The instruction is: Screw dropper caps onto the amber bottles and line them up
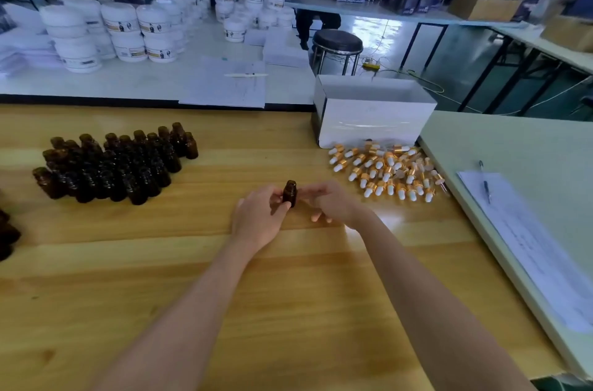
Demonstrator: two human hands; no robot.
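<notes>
Glossy wood table (192, 262); shiny gold-collared dropper caps (388, 172).

Uncapped amber bottle (289, 192) upright mid-table; bottle cluster (112, 164) left; dropper caps (386, 170) heaped right.

White open box (372, 121), stacked white jars (122, 28), black stool (337, 41), pen (485, 183) on paper sheet (539, 249).

Your left hand (256, 220): bare from fingertips to wrist. Your right hand (337, 203): bare likewise, finger detail lost to blur. Your left forearm (192, 310): bare, uncovered down to the lower edge of view. Your right forearm (433, 294): bare, uncovered to the same edge. Both arms slender.
</notes>
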